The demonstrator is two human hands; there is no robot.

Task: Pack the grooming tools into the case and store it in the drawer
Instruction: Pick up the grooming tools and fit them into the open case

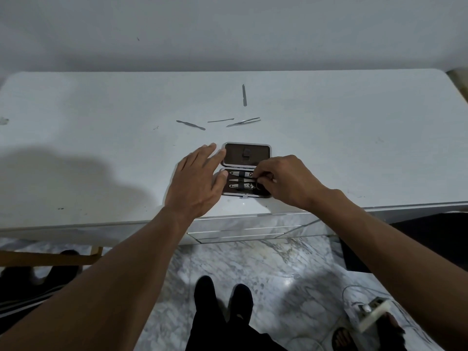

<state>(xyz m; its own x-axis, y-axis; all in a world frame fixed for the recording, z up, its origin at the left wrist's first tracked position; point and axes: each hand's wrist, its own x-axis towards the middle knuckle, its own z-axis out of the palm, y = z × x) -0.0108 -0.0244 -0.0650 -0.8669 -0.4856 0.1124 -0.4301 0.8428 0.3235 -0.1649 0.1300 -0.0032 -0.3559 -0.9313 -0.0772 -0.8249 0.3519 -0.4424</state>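
A small brown grooming case (pixel 247 155) lies open near the front edge of the white tabletop (pixel 101 122). Its lower half holds three metal tools (pixel 238 179) under an elastic band. My left hand (pixel 196 182) rests flat with spread fingers against the case's left side. My right hand (pixel 286 182) is pinched on a small tool with a dark ring handle at the case's right end; the tool is mostly hidden. Loose on the table behind the case lie a nail file (pixel 244 95), a flat metal pusher (pixel 190 125), a thin metal pick (pixel 220 120) and tweezers (pixel 243 121).
The wall rises right behind the tabletop. Under the front edge sits a mirrored drawer front (pixel 243 230). Below is a marbled floor with my feet (pixel 222 297), a wooden frame (pixel 50 257) at left and a white power strip with cables (pixel 372 312) at right.
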